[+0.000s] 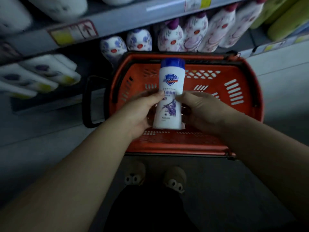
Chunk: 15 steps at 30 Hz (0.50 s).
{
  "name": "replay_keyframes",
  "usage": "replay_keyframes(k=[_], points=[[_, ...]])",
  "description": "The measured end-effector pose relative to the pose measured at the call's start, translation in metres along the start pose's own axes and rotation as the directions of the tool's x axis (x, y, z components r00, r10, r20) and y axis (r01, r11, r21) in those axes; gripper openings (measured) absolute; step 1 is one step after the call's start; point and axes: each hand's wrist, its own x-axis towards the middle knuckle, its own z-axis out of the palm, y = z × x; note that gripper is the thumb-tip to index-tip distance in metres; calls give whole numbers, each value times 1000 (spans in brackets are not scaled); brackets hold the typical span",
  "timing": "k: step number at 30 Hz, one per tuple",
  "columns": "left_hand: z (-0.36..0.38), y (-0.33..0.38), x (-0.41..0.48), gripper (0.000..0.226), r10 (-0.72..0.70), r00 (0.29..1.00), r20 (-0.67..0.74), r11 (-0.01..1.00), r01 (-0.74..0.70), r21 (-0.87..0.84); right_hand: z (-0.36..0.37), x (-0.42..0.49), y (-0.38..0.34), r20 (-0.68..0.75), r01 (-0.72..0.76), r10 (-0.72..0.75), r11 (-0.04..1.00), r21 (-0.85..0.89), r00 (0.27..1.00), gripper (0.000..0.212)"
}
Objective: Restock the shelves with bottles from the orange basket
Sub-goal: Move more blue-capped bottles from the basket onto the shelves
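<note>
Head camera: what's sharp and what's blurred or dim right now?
Head view: dim overall; the bottle held by left hand and right hand is sharp, its logo readable; shelf bottles and price tags smear with blur; wide-angle bending curves the orange basket.

The orange basket [175,149] sits on the grey floor [225,181] before shelves [125,20] lined with white bottles [172,37].
</note>
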Motion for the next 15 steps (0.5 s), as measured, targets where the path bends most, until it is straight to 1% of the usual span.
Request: replay_keyframes(k=[5,7,10,12,15], points=[[15,54,-100,5,119,993,10,993,-119,-19,41,-91,-52,63,79,-81,997,25,995,18],[19,71,-137,10,163,987,6,986,-163,-31,57,-126,-68,82,116,-118,993,21,990,22],[21,95,-193,16,252,968,-7,966,-252,-50,83,-177,-86,101,197,-199,980,27,975,19],[19,109,-230,19,299,954,9,953,-298,-56,103,-209,-97,117,252,-253,967,24,960,20],[11,127,-286,36,376,926,43,925,-372,-78,137,-257,-110,146,329,-326,944,3,934,21]])
